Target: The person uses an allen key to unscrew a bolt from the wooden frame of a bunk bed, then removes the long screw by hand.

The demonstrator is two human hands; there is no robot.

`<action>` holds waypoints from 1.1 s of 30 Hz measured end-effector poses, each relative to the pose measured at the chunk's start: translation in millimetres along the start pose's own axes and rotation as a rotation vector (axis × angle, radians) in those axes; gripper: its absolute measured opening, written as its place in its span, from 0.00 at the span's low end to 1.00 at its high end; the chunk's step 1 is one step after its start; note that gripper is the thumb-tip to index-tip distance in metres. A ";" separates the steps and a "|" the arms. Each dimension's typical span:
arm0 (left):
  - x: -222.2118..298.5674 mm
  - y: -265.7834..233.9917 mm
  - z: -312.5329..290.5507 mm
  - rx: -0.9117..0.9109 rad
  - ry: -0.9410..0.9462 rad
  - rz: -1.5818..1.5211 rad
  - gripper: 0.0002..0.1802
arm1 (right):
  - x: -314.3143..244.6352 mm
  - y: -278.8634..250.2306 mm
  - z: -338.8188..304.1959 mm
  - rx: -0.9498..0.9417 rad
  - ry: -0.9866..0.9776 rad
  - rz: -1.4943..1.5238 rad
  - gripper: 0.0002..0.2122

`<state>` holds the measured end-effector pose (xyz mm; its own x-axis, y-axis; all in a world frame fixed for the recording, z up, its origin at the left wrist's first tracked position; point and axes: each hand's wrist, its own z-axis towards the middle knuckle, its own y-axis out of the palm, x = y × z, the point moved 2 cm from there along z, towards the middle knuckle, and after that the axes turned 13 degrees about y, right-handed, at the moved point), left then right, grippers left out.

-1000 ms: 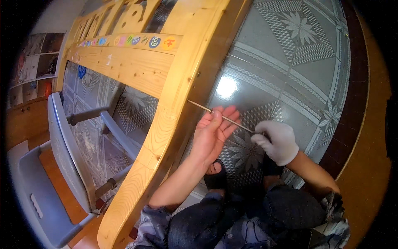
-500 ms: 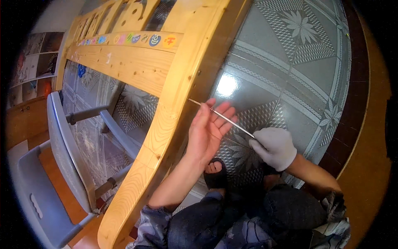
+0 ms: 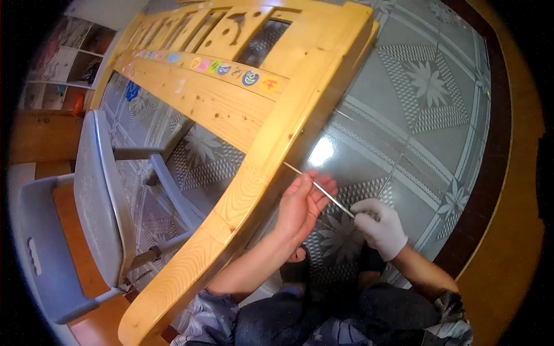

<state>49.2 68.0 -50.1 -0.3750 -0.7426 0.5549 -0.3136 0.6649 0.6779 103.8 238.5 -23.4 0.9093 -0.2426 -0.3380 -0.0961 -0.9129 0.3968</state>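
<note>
Gloved right hand (image 3: 381, 229) rolled over since 0.5 s earlier: closed then, now thumb and forefinger stood in a C at the metal rod's (image 3: 333, 199) near end.

Floor showed through the gap of the C; could not tell whether the fingertips pinched the rod. Remaining gloved fingers curled, mostly hidden. Right forearm (image 3: 424, 271) rose from the lower right, angled up and left. Bare left hand (image 3: 301, 205) was palm up, fingers extended and slightly parted under the rod, thumb lying along it; firmness of contact not determinable. Left forearm (image 3: 248, 268) sloped up and right, just beside the wooden post (image 3: 254, 184). Rod slanted between both hands, far end at the post's side face, above the patterned tile floor (image 3: 369, 155).
</note>
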 end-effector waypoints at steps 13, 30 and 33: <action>-0.4 0.6 -0.8 0.007 -0.031 -0.043 0.11 | 11.2 -14.1 2.5 -0.441 -0.005 0.038 0.27; -2.8 -1.5 -1.5 -0.072 -0.040 -0.082 0.17 | 2.1 -7.1 0.1 0.009 -0.080 -0.461 0.12; -3.3 1.1 -2.0 -0.077 -0.043 -0.085 0.16 | 0.2 -16.3 1.9 -0.185 -0.012 -0.187 0.11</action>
<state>51.9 71.1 -50.2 -0.3881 -0.7904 0.4739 -0.2782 0.5907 0.7574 104.7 252.7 -31.6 0.8993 -0.0799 -0.4300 0.1504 -0.8667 0.4756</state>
